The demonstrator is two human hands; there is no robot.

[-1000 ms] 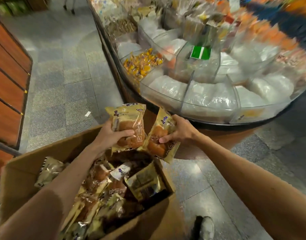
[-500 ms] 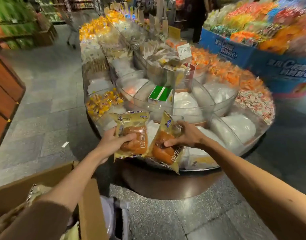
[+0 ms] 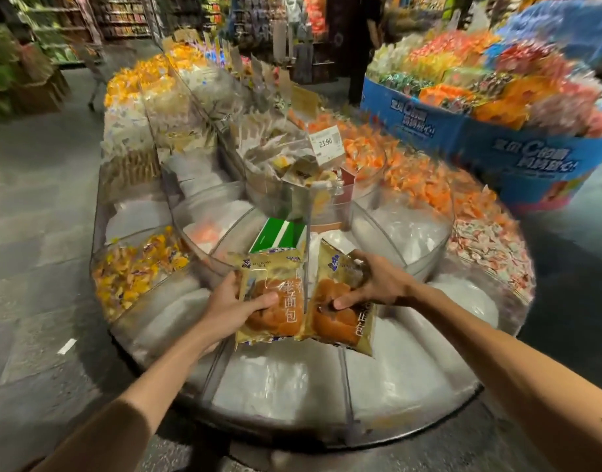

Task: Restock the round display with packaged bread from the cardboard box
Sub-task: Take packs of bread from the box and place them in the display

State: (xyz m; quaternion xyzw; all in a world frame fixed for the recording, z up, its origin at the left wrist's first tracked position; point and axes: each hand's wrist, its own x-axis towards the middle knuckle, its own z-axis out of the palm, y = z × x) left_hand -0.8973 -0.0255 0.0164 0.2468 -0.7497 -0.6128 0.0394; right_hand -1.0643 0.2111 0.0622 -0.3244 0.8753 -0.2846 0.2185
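Note:
My left hand (image 3: 229, 310) grips a gold-wrapped bread packet (image 3: 275, 294) by its left side, thumb across the bun. A second, tilted packet of the same bread (image 3: 340, 321) is held in my right hand (image 3: 378, 284), fingers curled over its top right. Both packets hover side by side above the near compartments of the round display (image 3: 327, 434), whose clear dividers fan out from the centre. The compartments under the packets are lined with white plastic. The cardboard box is out of view.
Yellow-orange candies (image 3: 136, 270) fill a left compartment and orange sweets (image 3: 412, 172) the far right ones. A green-and-white box (image 3: 279, 235) and a 23.90 price tag (image 3: 326, 143) stand near the centre. A blue promotional bin (image 3: 517, 155) stands at the right. Grey floor surrounds the display.
Both hands have carried the two packets from above the box forward and up over the display's near compartments. The view has swung up, and the box has left the frame.

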